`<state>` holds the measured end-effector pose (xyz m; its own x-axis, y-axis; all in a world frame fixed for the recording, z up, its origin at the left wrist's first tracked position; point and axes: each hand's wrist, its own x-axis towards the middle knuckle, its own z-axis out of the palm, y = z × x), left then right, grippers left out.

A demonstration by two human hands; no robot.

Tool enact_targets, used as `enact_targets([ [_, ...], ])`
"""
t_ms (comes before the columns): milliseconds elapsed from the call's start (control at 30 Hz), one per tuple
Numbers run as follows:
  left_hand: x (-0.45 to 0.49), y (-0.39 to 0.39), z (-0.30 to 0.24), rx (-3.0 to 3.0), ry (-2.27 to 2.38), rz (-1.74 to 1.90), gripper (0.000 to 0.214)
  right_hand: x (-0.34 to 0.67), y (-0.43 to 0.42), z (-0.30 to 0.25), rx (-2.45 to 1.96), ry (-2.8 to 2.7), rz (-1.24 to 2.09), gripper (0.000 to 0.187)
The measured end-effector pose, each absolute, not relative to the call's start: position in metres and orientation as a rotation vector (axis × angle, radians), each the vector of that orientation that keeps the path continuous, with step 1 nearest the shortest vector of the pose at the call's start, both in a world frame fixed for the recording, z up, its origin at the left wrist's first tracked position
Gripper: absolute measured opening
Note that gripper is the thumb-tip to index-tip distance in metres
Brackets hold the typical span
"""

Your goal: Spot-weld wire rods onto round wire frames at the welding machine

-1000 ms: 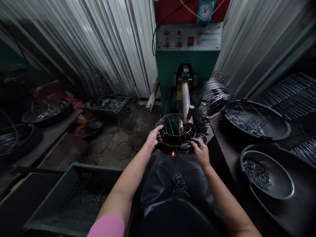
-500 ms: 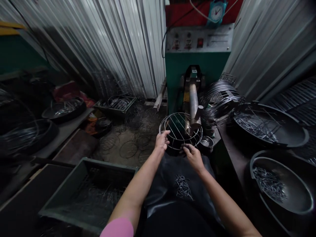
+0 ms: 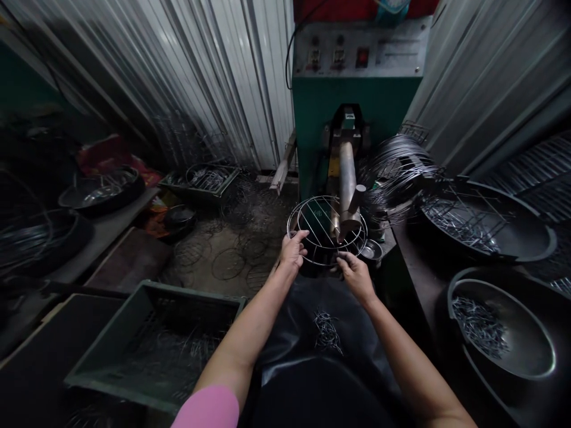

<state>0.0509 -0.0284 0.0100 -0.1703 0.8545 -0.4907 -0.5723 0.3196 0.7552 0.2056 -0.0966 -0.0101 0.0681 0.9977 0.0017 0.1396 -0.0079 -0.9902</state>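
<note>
A round wire rack (image 3: 311, 237), two rings with parallel bars across, sits around the lower electrode of a spot welder (image 3: 348, 172). My left hand (image 3: 292, 248) is closed on the rack's left side, thumb on top. My right hand (image 3: 355, 272) pinches a short wire (image 3: 338, 254) at the rack's front edge, close below the welder's electrode tip; the fingertips partly hide it. On the dark apron (image 3: 294, 321) over my lap lies a small pile of short wires (image 3: 327, 331).
A green plastic crate (image 3: 102, 351) stands at the left. Right of me are two dark pans (image 3: 530, 238) with wire pieces and a wire bundle (image 3: 401, 166). A small metal bowl (image 3: 371, 249) sits beside the welder. Wire rings (image 3: 228, 264) lie on the floor.
My right hand has shifted slightly to the right along the rack's front edge, toward the electrode. My left hand keeps its hold. The view has tilted down a little.
</note>
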Motion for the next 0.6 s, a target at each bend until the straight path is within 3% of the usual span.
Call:
enact_targets([
  [600,0.0578,-0.0312,0.0058,0.317,1.144,1.385,0.046,0.2094,-0.0965,-0.0032,-1.312,-1.246,1.073,0.033],
])
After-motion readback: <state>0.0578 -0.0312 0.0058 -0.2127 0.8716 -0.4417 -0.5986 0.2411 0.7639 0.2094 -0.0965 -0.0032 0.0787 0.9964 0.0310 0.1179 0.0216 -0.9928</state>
